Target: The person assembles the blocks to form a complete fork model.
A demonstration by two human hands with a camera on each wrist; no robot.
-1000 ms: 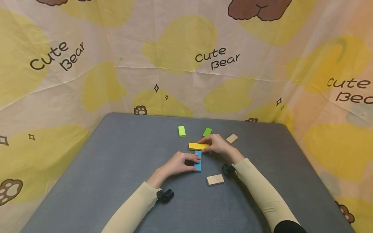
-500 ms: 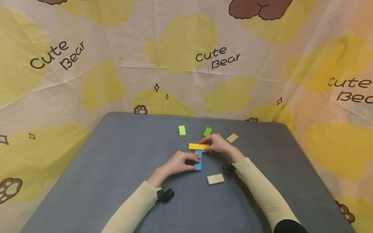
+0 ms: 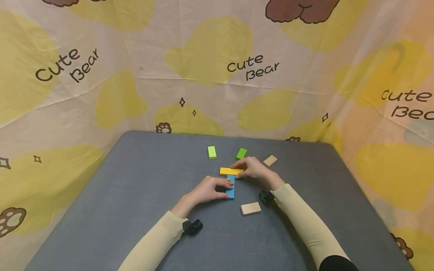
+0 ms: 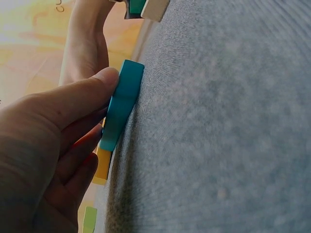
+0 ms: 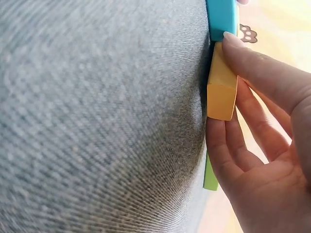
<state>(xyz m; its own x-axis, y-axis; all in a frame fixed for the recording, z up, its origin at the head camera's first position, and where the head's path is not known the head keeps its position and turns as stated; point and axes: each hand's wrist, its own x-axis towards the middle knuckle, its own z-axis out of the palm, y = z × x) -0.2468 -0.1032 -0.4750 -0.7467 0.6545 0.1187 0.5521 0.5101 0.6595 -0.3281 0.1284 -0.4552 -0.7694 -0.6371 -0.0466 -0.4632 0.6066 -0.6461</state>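
In the head view a blue block [image 3: 231, 192] lies lengthwise on the grey table, pointing away from me. Its far end meets the long near side of a yellow block [image 3: 228, 171] that lies crosswise, so the two form a T. My left hand [image 3: 207, 189] pinches the blue block between thumb and fingers, thumb at its near end. My right hand [image 3: 255, 168] pinches the right part of the yellow block [image 5: 222, 99], thumb on the near side and fingers on the far side. The right wrist view shows the thumb close to the joint with the blue block [image 5: 223, 19].
A light green block [image 3: 211, 152] and a darker green block [image 3: 241, 153] lie beyond the yellow one. One plain wooden block [image 3: 270, 161] is behind my right hand, another [image 3: 250, 209] nearer me. A patterned cloth [image 3: 210, 56] hangs behind the table [image 3: 152, 158].
The yellow block has shifted very slightly toward me against the blue block's end, with my right hand. My left hand stays where it was.
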